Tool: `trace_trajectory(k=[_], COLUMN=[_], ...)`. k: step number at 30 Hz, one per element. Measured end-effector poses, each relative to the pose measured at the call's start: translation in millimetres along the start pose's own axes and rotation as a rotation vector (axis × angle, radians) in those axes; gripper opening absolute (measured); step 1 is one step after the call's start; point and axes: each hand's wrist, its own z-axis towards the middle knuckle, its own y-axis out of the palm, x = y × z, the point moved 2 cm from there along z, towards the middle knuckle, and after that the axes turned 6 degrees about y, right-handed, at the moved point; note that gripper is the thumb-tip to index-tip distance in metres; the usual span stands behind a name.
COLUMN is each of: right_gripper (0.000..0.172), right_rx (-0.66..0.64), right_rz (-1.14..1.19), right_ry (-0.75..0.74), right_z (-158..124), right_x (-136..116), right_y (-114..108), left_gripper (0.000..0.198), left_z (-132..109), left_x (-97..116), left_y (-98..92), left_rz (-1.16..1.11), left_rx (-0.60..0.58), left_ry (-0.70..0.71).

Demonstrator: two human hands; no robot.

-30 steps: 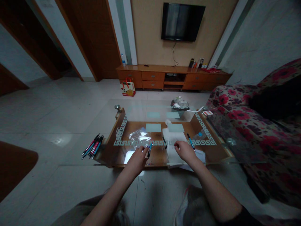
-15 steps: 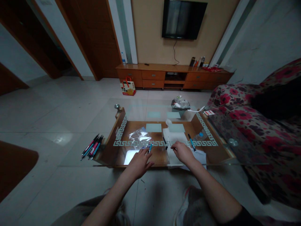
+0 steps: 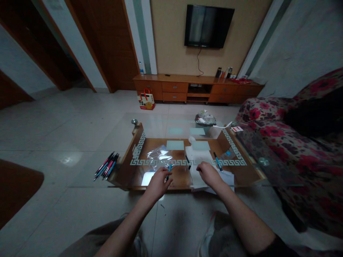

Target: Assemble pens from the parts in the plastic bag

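My left hand (image 3: 158,184) is over the near edge of the glass table, its fingers closed around a short blue pen piece (image 3: 170,167) with a dark lower end. My right hand (image 3: 210,175) is curled in a pinch above white paper (image 3: 199,157); whatever lies between its fingertips is hidden. Between the hands lie a thin black pen part (image 3: 187,159) and a small black piece (image 3: 189,167). A blue and black pen (image 3: 218,162) rests just beyond my right hand. Clear crumpled plastic (image 3: 159,157) lies beyond my left hand.
A pile of blue, pink and black pens (image 3: 106,167) sits at the table's left end. A blue-capped bottle (image 3: 228,153) shows at the right. Beyond the table stand a full waste bin (image 3: 205,117) and a paper bag (image 3: 146,101); a flowered sofa (image 3: 278,135) is at the right.
My left hand has drawn slightly nearer and its fingers have closed on the blue pen piece, which was beside the fingertips before. The right hand stays almost in place.
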Motion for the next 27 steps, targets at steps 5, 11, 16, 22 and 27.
trace_trajectory(k=[5,11,16,22,27], right_gripper=[0.028,0.025,0.023,0.023,0.023], right_rx=[-0.009,-0.005,0.015,0.023,-0.001], right_rz=[-0.021,-0.046,-0.095,-0.117,-0.109], right_ry=[0.022,0.018,-0.01,-0.022,-0.017], right_z=[-1,-1,-3,-1,-3], right_x=[-3,-4,-3,-4,-7], right_y=[1,1,-2,-3,-4], left_gripper=[0.014,0.02,0.04,0.038,0.035], left_z=[0,-7,-10,-6,-6], left_x=[14,34,41,38,35], left_y=[-6.4,-2.2,-4.3,-6.1,-7.4], left_rz=[-0.201,-0.671,-0.799,-0.743,-0.738], left_rx=[0.136,0.132,0.152,0.187,0.237], left_ry=[-0.045,-0.181,-0.216,-0.199,-0.194])
